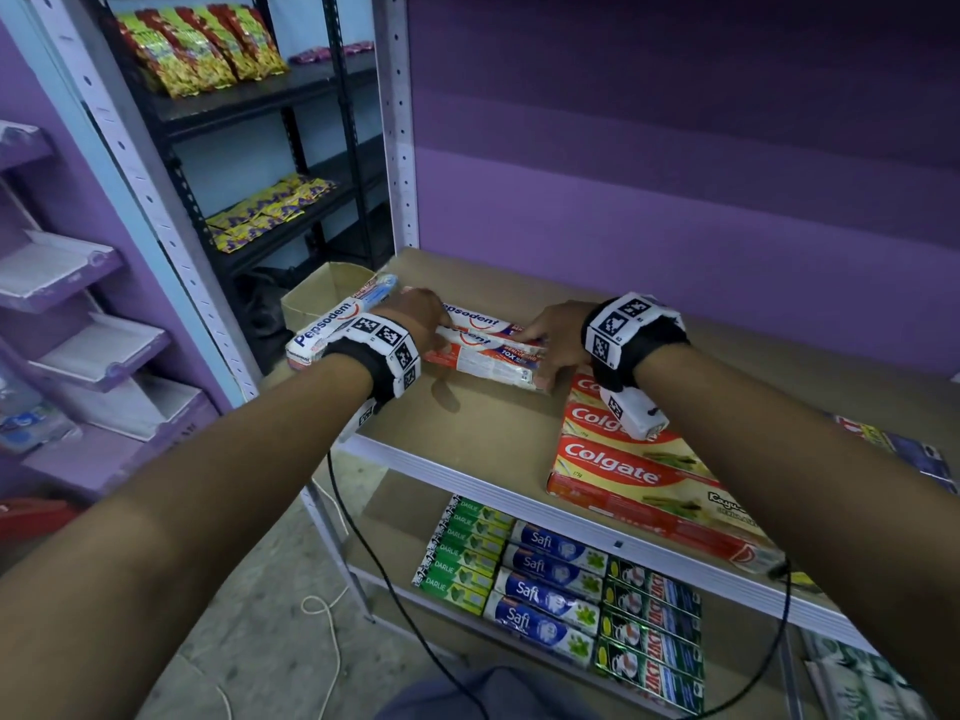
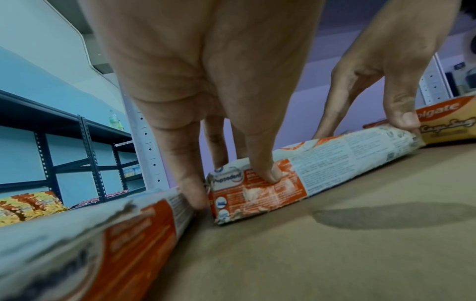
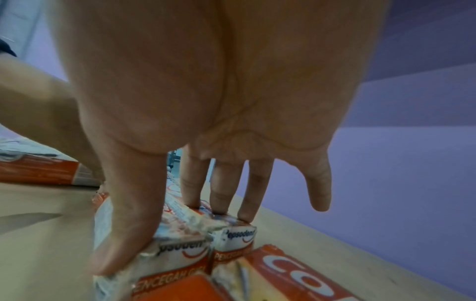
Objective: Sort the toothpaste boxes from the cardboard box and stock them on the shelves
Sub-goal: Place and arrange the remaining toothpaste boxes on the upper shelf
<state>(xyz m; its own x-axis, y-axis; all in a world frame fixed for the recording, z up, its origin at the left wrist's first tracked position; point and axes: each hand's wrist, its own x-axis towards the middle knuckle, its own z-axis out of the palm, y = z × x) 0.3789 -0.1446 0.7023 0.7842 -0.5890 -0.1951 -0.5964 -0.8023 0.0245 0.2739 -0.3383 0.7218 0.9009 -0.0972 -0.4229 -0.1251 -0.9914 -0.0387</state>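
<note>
Head view looks down on a brown shelf board (image 1: 483, 433) where two Pepsodent boxes (image 1: 485, 350) lie side by side, long and flat, white and orange-red with worn, scuffed cardboard. The left hand (image 1: 415, 317) presses on their left end and the right hand (image 1: 556, 337) on their right end. A third Pepsodent box (image 1: 332, 324) lies at the shelf's left edge, partly under the left wrist, pointing toward an open cardboard box (image 1: 324, 293) behind it. Just right of the pair, touching their end, sit three Colgate boxes (image 1: 618, 465) in a row. On the shelf below lie rows of Darlie boxes (image 1: 465, 550), Safi boxes (image 1: 550, 589) and darker green boxes (image 1: 649, 631).

Left wrist view adds what the top-down angle hides: the left fingers (image 2: 260, 158) come straight down, fingertips pressing the near box's torn end and side panel, not wrapped around it, while the right thumb (image 2: 401, 110) presses the far end beside the Colgate boxes.

Right wrist view shows the pair's end flaps, crumpled and peeling, with straight fingers (image 3: 219, 187) resting on top, the thumb (image 3: 123, 228) down the near corner and the little finger lifted clear.
</note>
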